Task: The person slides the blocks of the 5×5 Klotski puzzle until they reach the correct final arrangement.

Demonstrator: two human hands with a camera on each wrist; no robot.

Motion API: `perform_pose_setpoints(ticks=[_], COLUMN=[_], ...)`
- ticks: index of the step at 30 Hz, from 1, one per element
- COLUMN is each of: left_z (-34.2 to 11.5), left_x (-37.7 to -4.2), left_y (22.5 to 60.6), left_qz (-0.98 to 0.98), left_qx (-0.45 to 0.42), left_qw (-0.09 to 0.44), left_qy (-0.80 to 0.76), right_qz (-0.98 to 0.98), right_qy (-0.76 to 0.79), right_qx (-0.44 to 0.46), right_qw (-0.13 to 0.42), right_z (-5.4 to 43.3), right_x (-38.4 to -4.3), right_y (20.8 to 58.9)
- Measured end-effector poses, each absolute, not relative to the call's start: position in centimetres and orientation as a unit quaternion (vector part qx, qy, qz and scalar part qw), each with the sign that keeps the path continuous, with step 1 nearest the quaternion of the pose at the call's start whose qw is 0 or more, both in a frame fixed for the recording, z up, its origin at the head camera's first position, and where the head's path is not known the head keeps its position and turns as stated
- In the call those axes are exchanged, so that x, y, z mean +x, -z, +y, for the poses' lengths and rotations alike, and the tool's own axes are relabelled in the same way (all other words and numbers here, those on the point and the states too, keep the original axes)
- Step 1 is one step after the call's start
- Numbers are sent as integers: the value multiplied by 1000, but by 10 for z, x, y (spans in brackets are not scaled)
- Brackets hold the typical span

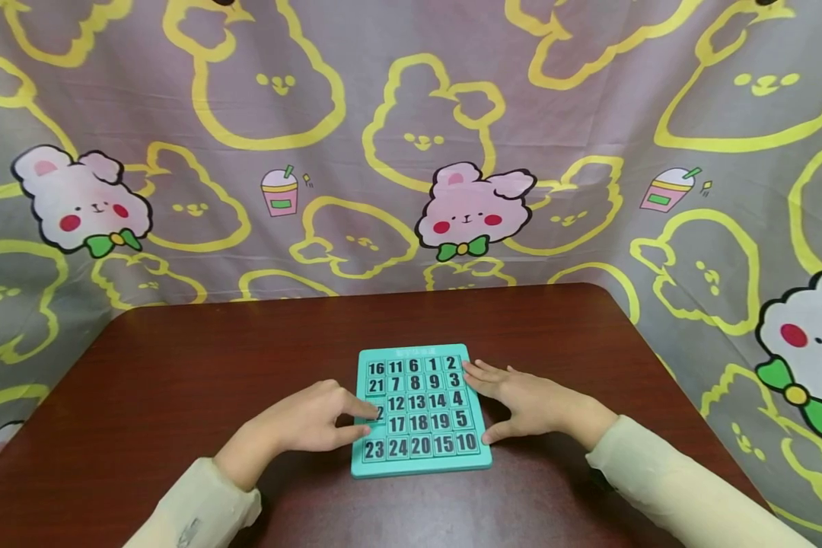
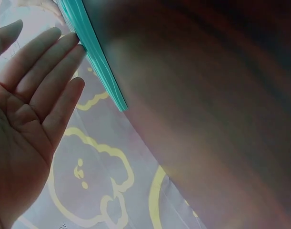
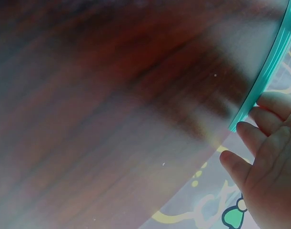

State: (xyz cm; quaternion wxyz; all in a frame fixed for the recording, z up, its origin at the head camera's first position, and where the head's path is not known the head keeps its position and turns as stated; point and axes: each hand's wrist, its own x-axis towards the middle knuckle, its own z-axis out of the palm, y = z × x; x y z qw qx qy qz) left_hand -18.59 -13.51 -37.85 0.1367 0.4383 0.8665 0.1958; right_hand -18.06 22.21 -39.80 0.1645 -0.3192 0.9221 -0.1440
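Observation:
A teal sliding number puzzle (image 1: 421,466) lies flat on the table, its square tiles printed with black numbers. At its left column, my left hand (image 1: 315,417) touches a tile with the index fingertip; the finger covers part of that tile's number, leaving a "2" showing. The left thumb is over the puzzle's left border. In the left wrist view the fingers of that hand (image 2: 28,109) extend toward the puzzle's side (image 2: 100,67). My right hand (image 1: 530,399) rests along the right edge, fingertips at the upper part and thumb near the lower corner. Its fingers look relaxed in the right wrist view.
The dark reddish-brown wooden table (image 1: 246,342) has rounded far corners. Behind and beside it hangs a grey curtain (image 1: 356,114) with yellow outlines and rabbit faces. Pale sleeves (image 1: 685,479) cover both forearms.

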Motion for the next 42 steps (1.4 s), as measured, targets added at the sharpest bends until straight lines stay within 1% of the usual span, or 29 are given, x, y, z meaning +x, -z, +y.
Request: perform_pose_setpoints(ticks=[7,16,22,31,38,42], left_z=[-135,-137,-140,-137,-130,-128], left_x=[-177,-175,-182,-200,-214,-218], left_y=[378,376,374,375,378,380], left_qz=[862,859,863,872,873,872], left_qx=[442,456,458,442,431,430], left_qw=[141,119,94,101,119,117], left_qy=[-206,-202,-193,-186,-194,-201], right_qz=[922,922,922,923,922,922], right_qy=[147,145,144,144,145,145], right_qx=[-320,-321,-321,-317,-321,-321], right_qw=[164,163,164,163,163,163], right_z=[222,222,222,222,222,222], right_x=[-181,-181,-181,-180,-180,-181], right_y=[399,398,398,399,398,399])
